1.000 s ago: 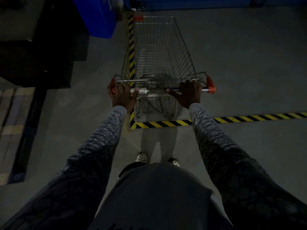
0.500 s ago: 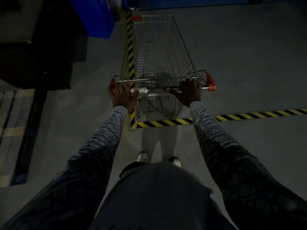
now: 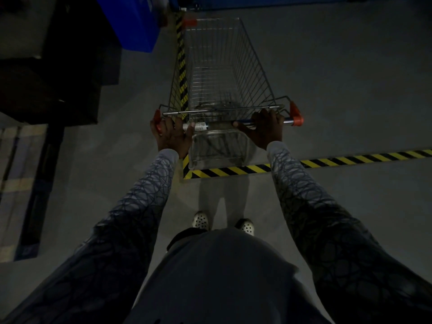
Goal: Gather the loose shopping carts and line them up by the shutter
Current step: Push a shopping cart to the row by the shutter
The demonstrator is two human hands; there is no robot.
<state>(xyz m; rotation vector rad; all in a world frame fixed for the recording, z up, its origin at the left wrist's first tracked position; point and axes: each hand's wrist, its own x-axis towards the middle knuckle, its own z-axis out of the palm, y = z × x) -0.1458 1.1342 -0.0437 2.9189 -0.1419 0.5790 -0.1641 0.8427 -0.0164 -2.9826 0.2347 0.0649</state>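
Note:
A wire shopping cart (image 3: 222, 73) with an empty basket stands straight ahead of me on the grey floor, its front pointing away. Its handle bar (image 3: 219, 125) has orange end caps and a white label. My left hand (image 3: 171, 134) is closed around the left end of the bar. My right hand (image 3: 265, 128) grips the bar toward its right end. A blue surface (image 3: 257, 0) runs along the top edge, just beyond the cart's front; I cannot tell if it is the shutter.
Yellow-black hazard tape (image 3: 339, 159) forms a corner on the floor under the cart, one strip running away along its left side (image 3: 181, 66). A blue bin (image 3: 133, 22) and dark shelving (image 3: 53, 66) stand at the left. A pallet-like platform (image 3: 18, 183) lies lower left.
The cart and my hands have held almost the same place; the cart has edged slightly forward toward the blue surface at the top.

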